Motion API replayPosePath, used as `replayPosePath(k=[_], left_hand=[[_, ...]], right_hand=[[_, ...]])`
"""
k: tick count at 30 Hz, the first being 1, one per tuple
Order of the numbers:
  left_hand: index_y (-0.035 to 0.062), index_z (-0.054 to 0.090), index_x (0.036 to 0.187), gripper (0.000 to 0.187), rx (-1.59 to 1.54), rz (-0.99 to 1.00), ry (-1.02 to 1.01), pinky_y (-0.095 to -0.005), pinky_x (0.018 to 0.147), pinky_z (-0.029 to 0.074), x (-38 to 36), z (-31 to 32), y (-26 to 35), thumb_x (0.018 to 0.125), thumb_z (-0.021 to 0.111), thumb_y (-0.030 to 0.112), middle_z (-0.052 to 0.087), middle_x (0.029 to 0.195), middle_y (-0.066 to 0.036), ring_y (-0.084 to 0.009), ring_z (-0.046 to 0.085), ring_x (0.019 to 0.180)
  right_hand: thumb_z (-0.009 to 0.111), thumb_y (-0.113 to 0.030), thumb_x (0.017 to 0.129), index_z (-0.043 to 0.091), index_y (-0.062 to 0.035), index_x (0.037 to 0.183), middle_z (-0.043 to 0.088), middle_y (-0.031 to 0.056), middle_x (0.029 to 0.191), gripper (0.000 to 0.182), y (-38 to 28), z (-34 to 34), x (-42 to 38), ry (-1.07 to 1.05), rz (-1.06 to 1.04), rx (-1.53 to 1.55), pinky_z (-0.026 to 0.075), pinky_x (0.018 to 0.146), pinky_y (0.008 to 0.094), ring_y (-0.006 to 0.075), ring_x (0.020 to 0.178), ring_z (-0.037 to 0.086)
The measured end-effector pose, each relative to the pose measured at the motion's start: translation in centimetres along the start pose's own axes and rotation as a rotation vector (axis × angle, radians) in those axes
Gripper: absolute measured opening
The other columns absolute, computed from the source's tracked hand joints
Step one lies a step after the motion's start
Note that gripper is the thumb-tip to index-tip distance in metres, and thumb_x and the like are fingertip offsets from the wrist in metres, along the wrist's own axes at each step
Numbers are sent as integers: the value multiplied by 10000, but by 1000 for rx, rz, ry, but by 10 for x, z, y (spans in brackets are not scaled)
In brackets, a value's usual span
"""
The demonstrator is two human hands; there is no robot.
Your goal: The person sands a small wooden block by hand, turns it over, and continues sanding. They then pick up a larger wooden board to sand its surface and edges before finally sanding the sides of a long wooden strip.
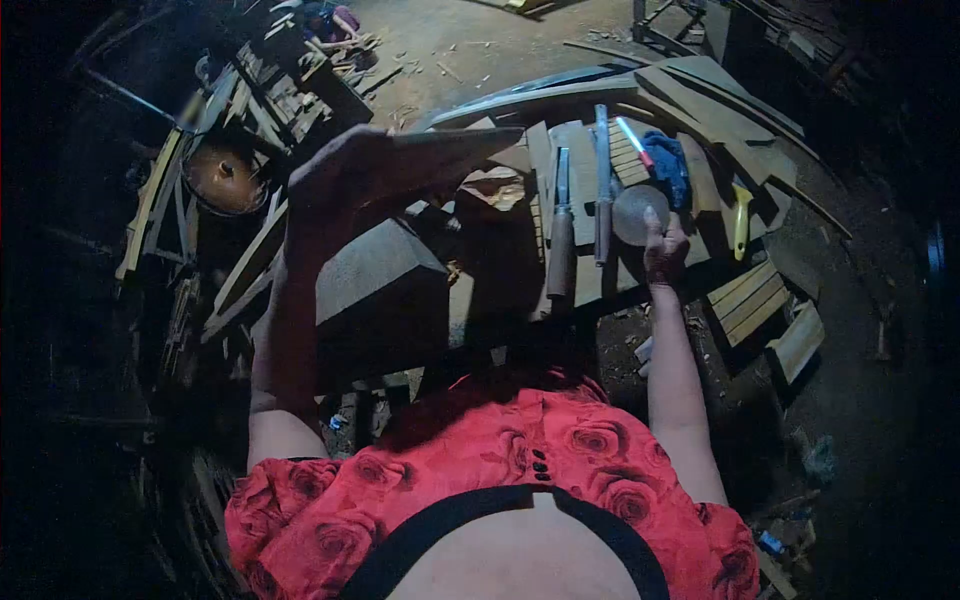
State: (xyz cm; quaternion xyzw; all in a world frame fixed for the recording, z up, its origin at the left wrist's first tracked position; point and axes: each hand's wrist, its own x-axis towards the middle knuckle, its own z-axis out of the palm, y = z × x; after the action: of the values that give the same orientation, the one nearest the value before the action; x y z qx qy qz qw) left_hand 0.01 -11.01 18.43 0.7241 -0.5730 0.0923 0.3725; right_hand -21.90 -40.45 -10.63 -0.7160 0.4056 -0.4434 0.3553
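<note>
Raised at the left, my left hand (330, 170) is closed on a flat, tapering piece of wood (445, 153) that points to the right; shadow hides most of the fingers. My right hand (668, 248) grips a round, pale, translucent object (636, 208) by its near edge, thumb on top. Its exact kind I cannot make out. Left of it lie a chisel (561, 235) and a longer wood-handled tool (602, 190). Just beyond are a red-and-white stick-like tool (634, 143) and a dark blue cloth (670, 168). A large wooden block (385, 265) sits below my left hand.
A yellow-handled tool (741, 222) lies at the bench's right side. Slatted wood (750, 303) is lower right. Long curved boards (540, 100) edge the far side. At left stand a rusty round pan (226, 180) and stacked scraps. Another person (330, 22) crouches far off at upper left.
</note>
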Motion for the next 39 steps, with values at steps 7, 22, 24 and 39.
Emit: replayPosePath(k=[7, 22, 24, 39], left_hand=[[73, 632, 1026, 208, 3, 15, -146, -361, 890, 458, -59, -15, -8, 819, 621, 89, 631, 1062, -99, -283, 567, 1068], [125, 35, 1449, 937, -823, -743, 327, -400, 1053, 302, -178, 9, -21, 690, 547, -75, 155, 1458, -210, -294, 219, 1341], [125, 33, 1450, 942, -890, -657, 367, -394, 1050, 311, -189, 9, -31, 664, 505, -93, 119, 1465, -214, -292, 211, 1345], [35, 503, 1194, 362, -1806, -867, 546, -370, 934, 438, -186, 37, -97, 907, 493, 256, 570, 1141, -125, -255, 536, 1088]], right_hand=[[572, -435, 831, 602, 0, 927, 643, 205, 847, 447, -13, 0, -2, 55, -25, 58, 465, 686, 404, 343, 804, 632], [622, -290, 852, 570, 59, 1104, 627, 122, 999, 434, -52, -7, 14, -13, 180, 535, 452, 820, 315, 206, 907, 586], [618, -292, 856, 573, 62, 1099, 625, 132, 1012, 432, -61, 7, 13, -11, 81, 460, 458, 812, 324, 207, 904, 587], [427, 25, 815, 564, 42, 1141, 624, 100, 1082, 354, -172, 47, -85, -666, 11, 691, 434, 870, 267, 149, 986, 574]])
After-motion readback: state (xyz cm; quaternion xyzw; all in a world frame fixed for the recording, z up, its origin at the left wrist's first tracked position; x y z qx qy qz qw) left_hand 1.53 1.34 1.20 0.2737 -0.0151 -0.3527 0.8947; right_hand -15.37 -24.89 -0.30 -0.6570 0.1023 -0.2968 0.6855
